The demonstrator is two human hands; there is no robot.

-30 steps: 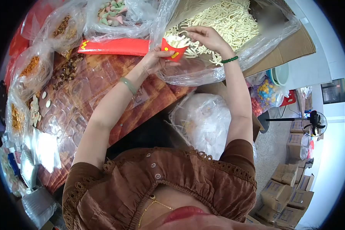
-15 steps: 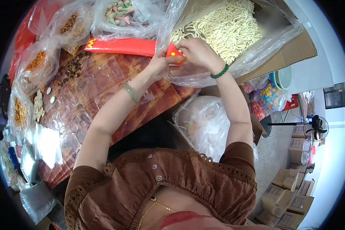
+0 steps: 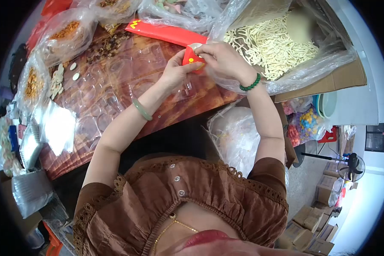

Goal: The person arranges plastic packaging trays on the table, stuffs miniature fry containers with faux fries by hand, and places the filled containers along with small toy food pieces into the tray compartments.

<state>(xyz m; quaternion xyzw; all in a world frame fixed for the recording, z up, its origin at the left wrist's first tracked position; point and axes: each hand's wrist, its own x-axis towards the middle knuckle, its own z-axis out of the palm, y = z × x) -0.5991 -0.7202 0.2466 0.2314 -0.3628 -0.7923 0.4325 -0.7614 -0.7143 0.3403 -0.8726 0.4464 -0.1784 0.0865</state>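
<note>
My left hand (image 3: 178, 68) grips a small red carton (image 3: 190, 58) with a yellow mark, thumb across its front. Pale pieces show at its mouth. Against the carton's top right edge are the bent fingers of my right hand (image 3: 224, 59); what they hold, if anything, is hidden. To the right, pale stick-shaped pieces (image 3: 277, 53) fill a plastic-lined cardboard box (image 3: 328, 85). Behind my left hand lies a long red packet (image 3: 166, 35) with a yellow zigzag on the table (image 3: 192, 109).
Clear plastic trays (image 3: 94, 106) lie on the table's left part. Plastic bags of orange bits (image 3: 68, 30) line its far left edge. A large clear bag (image 3: 239, 136) stands below the table's front edge. Cartons (image 3: 303, 226) and a fan (image 3: 352, 166) are at the right.
My right hand has left the pale pieces in the box and come to the red carton's mouth. The view has shifted, so the table and box appear further right.
</note>
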